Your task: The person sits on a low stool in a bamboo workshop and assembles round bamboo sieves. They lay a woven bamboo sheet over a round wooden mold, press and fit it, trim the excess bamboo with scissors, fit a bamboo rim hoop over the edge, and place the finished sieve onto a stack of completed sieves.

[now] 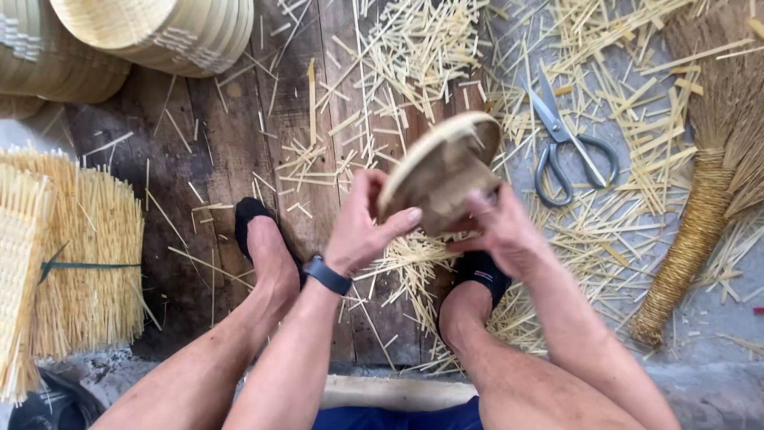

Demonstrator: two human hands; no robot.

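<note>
A: What's in the hands?

B: A small round woven basket (440, 170), blurred, held tilted above the floor between the knees. The left hand (362, 227) grips its near rim, thumb across the front and fingers (372, 187) curled behind. The right hand (500, 227) holds the lower right side, fingers closed on the edge.

A: So both are shut on it?

B: Yes, both clasp the basket. There's a dark watch (327, 275) on the left wrist.

A: What's under it?

B: A dark plank floor (231, 151) littered with pale bamboo slivers (414, 48). Two feet in black socks rest there, the left foot (267, 247) on bare boards, the right foot (477, 279) on a heap of slivers directly below the basket.

A: Any tools?

B: Scissors (569, 143) lie closed on the grey ground to the right of the basket, near but not touching it. Further right lies a straw broom (700, 215) with a wrapped handle.

A: And on the left?

B: A tied bundle (83, 263) of bamboo sticks at the left edge, and stacked baskets (159, 32) at the top left, well apart from the hands.
</note>
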